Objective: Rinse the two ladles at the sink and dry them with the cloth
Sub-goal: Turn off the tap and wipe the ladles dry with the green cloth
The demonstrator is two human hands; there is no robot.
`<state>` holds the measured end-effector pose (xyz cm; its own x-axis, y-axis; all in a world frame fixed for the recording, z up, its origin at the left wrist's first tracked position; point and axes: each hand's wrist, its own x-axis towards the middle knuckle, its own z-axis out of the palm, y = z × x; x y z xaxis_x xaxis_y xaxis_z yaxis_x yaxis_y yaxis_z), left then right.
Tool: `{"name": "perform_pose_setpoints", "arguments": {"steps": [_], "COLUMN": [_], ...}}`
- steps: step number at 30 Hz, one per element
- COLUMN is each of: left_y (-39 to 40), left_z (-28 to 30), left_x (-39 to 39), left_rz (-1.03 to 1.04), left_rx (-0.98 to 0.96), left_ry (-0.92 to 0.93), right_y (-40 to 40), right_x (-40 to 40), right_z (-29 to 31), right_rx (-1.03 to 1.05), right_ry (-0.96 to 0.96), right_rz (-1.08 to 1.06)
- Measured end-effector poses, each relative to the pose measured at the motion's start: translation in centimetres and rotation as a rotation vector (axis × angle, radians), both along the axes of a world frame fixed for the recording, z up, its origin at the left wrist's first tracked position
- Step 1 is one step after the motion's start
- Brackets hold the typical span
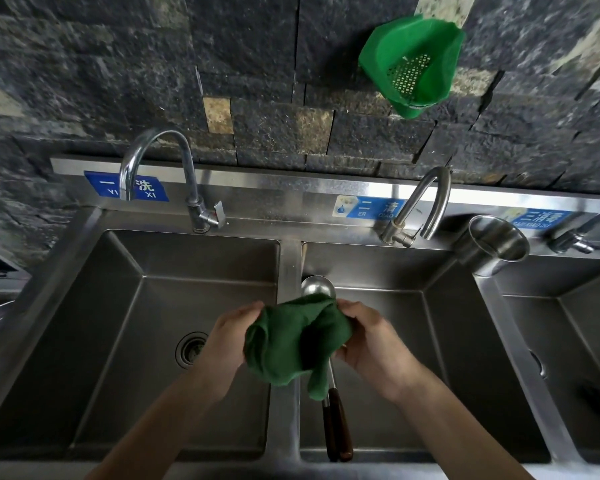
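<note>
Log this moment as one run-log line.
step: drying | left hand: holds cloth | right hand: holds cloth | ladles: in cloth, over middle basin | taps: off

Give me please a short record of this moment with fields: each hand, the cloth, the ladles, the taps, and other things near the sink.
left hand: grips the green cloth from the left
right hand: grips the cloth from the right
green cloth: bunched around the ladles, above the divider between the basins
ladles: one bowl shows above the cloth; two dark handles hang below it
taps: no water seen running
steel cup: on the sink ledge, right
green strainer: on the wall
</note>
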<state>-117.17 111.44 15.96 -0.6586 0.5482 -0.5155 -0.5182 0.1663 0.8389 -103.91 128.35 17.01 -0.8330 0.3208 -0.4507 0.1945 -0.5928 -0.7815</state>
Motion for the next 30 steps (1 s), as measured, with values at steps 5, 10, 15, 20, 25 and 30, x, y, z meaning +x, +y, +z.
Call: {"name": "perform_pose_setpoints", "arguments": {"steps": [5, 10, 15, 20, 25, 30], "left_y": [-0.3, -2.3, -2.5, 1.7, 7.0, 10.3], "left_z": [0.0, -2.1, -4.2, -10.0, -21.0, -24.4], "left_x": [-0.7, -2.8, -5.4, -9.8, -10.2, -4.9], "left_rz": [-0.330, -0.817, -0.849, -0.622, -0.394, 0.076], "left_rx": [-0.117, -0.295, -0.247, -0.356, -0.677, -0.572], "left_ry": [0.523, 0.806, 0.585, 0.412, 0.179, -0.226], "right_y": [0.9, 2.1, 2.5, 5.8, 8.3, 4.8], "right_x": [0.8, 3.0, 3.7, -2.1, -9.1, -11.8], "right_z": [-0.4, -2.7, -4.7, -11.6, -23.6, -32.9], "right_rx": [0.098, 0.363, 0.416, 0.421, 0.462, 0.103], "right_ry": [-0.063, -0.168, -0.183, -0.342, -0.626, -0.687], "right_rz": [0.042, 0.220, 0.278, 0.170, 0.075, -0.074]}}
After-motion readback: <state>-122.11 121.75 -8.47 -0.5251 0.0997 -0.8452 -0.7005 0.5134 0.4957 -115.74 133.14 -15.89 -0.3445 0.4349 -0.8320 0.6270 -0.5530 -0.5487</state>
